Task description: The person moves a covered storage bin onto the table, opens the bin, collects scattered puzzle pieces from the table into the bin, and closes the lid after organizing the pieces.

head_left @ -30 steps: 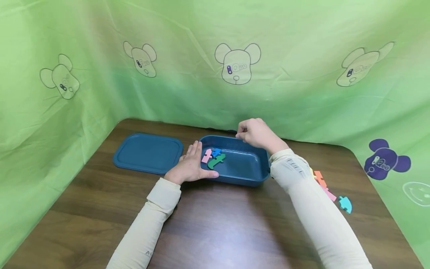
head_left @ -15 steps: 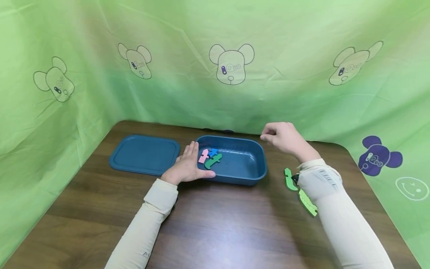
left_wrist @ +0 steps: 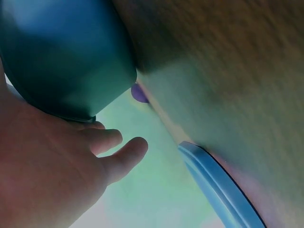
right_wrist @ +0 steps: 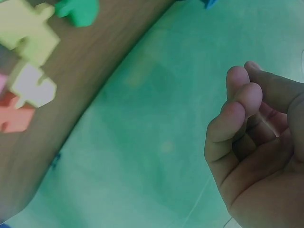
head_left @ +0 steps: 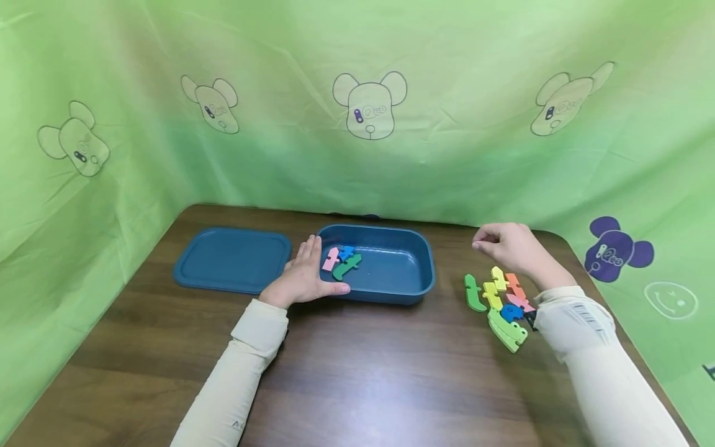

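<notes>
My left hand (head_left: 301,280) rests at the left end of a dark blue plastic box (head_left: 385,274), its fingers straight along the side wall and its thumb at the front rim. Inside lie a pink piece (head_left: 331,259), a blue piece (head_left: 346,252) and a dark green piece (head_left: 347,267), all at the left. Over the table's right side hovers my right hand (head_left: 511,248), fingers loosely bent and thumb near their tips; nothing shows between them in the right wrist view. Just in front of it lie yellow (head_left: 493,295), orange (head_left: 514,285) and blue puzzle pieces (head_left: 511,312).
A flat blue lid (head_left: 234,257) lies left of the box. Nearest me in the right-hand cluster is a light green piece with a frog-like eye (head_left: 507,332); a green piece (head_left: 473,293) lies at its left. A green printed cloth (head_left: 279,161) hangs behind the wooden table (head_left: 357,372).
My right hand has moved right, from above the box's back right edge to beside the loose pieces, uncovering them. The left hand stays at the box; the head view has shifted slightly.
</notes>
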Action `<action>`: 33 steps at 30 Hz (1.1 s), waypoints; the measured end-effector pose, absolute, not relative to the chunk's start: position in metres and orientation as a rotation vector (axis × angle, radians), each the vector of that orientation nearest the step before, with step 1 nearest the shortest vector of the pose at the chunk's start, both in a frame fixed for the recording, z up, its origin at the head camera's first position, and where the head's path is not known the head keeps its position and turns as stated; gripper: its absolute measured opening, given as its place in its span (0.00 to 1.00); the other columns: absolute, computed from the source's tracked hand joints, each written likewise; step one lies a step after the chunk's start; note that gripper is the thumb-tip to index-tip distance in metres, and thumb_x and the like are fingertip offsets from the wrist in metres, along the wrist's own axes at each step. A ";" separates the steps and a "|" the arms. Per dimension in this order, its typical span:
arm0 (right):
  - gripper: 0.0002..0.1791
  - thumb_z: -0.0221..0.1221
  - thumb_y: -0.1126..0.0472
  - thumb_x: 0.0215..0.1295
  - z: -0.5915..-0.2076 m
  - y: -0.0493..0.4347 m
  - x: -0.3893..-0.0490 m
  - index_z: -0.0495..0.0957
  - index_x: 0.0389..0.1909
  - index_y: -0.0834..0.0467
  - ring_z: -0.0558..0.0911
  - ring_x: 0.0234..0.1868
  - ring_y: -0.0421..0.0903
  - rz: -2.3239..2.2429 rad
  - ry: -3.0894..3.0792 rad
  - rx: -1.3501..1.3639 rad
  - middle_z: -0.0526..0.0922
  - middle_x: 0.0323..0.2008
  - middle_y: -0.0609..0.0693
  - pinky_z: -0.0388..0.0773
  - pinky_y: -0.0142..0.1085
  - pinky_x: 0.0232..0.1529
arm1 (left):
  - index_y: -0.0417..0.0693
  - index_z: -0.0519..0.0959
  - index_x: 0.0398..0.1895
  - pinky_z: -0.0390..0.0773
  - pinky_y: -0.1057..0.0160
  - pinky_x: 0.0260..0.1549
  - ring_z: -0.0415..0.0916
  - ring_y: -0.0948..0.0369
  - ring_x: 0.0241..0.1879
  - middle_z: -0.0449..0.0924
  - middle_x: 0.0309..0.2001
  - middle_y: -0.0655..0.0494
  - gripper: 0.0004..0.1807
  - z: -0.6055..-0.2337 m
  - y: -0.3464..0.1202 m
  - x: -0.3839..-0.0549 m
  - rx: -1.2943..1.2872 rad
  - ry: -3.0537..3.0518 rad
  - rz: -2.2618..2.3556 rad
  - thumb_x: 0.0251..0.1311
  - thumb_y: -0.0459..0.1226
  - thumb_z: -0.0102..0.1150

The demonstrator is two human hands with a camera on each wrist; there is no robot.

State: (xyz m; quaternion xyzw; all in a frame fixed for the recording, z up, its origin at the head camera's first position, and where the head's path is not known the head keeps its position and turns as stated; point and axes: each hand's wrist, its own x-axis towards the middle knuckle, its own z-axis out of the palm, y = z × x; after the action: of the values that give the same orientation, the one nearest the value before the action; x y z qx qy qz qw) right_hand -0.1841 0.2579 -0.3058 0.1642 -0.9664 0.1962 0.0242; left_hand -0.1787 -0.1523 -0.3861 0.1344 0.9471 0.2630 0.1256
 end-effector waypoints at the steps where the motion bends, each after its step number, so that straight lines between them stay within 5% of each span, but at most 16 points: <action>1: 0.04 0.63 0.63 0.70 -0.307 0.263 -0.181 0.84 0.37 0.60 0.76 0.28 0.45 0.613 -2.995 0.494 0.82 0.26 0.46 0.73 0.43 0.32 | 0.43 0.30 0.81 0.43 0.39 0.71 0.28 0.46 0.79 0.27 0.81 0.46 0.73 -0.386 -0.151 -0.179 0.391 2.757 0.766 0.50 0.70 0.65; 18: 0.05 0.61 0.70 0.63 -0.364 0.340 -0.165 0.83 0.37 0.65 0.79 0.29 0.46 0.583 -3.209 0.326 0.83 0.28 0.50 0.76 0.44 0.32 | 0.44 0.30 0.81 0.41 0.37 0.71 0.27 0.47 0.79 0.25 0.81 0.47 0.73 -0.386 -0.150 -0.176 0.389 2.739 0.797 0.51 0.69 0.66; 33: 0.07 0.62 0.66 0.61 -0.374 0.347 -0.169 0.82 0.39 0.64 0.78 0.33 0.54 0.452 -3.246 0.256 0.82 0.29 0.52 0.74 0.56 0.37 | 0.44 0.30 0.81 0.41 0.37 0.71 0.27 0.47 0.79 0.25 0.81 0.47 0.72 -0.385 -0.150 -0.176 0.388 2.736 0.797 0.51 0.68 0.67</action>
State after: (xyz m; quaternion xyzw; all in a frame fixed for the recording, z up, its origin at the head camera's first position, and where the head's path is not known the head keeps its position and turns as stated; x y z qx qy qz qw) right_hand -0.1686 0.3470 -0.3743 0.0778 -0.9848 0.1370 -0.0726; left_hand -0.1762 -0.1501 -0.3854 0.1339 0.9429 0.2748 0.1324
